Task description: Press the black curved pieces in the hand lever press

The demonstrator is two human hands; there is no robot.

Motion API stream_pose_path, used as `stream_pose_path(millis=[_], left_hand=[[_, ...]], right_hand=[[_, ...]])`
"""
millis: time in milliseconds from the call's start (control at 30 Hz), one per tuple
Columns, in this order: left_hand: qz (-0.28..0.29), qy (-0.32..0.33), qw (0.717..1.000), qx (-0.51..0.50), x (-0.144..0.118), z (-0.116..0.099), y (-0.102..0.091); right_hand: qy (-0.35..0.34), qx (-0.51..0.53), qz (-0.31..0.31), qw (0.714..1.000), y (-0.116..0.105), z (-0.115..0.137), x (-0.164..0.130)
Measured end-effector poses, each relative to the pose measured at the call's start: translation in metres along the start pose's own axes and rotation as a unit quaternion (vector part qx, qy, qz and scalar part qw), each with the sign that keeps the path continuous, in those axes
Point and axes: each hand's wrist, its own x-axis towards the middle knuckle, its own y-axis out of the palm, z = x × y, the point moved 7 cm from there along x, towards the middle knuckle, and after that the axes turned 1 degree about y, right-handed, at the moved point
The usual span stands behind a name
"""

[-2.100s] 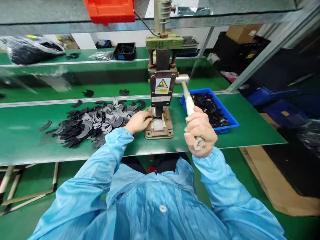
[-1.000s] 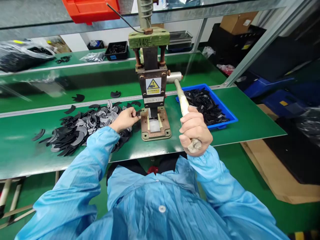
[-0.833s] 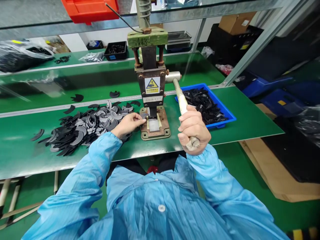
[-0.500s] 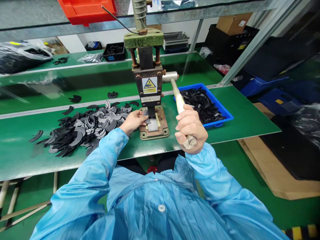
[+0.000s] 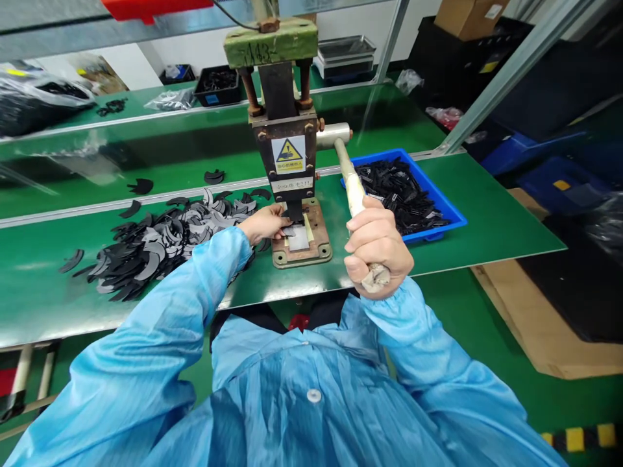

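A hand press (image 5: 287,155) with a yellow warning sticker stands on a rusty base plate (image 5: 302,250) on the green bench. My right hand (image 5: 378,248) is closed around the lower end of the press lever (image 5: 351,185), which slopes down toward me. My left hand (image 5: 265,223) holds a dark crescent-shaped piece (image 5: 289,230) on the die, right under the ram. A heap of black and grey crescent pieces (image 5: 160,243) lies just left of the press, beside my left forearm.
A blue tray (image 5: 445,209) of black pieces sits right of the press. Behind the press runs a green conveyor (image 5: 146,155) with a few stray pieces. A black tray (image 5: 217,84) and plastic bags lie at the back. Cardboard (image 5: 535,324) lies on the floor at right.
My left hand took a crescent piece from the heap and carried it right onto the die under the ram. My right hand kept hold of the lever.
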Motion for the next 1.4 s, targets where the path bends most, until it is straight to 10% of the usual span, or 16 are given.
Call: stream_pose_path(millis=[333,500,633,900,1400], left_hand=[[-0.015,0.088,0.992,-0.09,-0.041,-0.003,0.002],[-0.089,0.169,0.979,0.067,-0.078,0.007,-0.066],[-0.178,0.209,0.891,0.363,-0.098,0.02,-0.094],[-0.164,0.169,0.786,0.571,-0.079,0.034,-0.045],[-0.174,0.173,0.878,0.411,-0.067,0.036,-0.047]], right_hand=[[0.0,-0.005,0.038,0.999,-0.001,0.002,0.004],[0.003,0.0,0.012,1.0,-0.001,0.001,0.003],[-0.003,0.002,-0.002,1.0,0.001,-0.001,0.002],[0.001,0.001,0.002,1.0,0.0,-0.003,0.003],[-0.004,-0.004,-0.002,1.0,0.0,-0.003,0.001]])
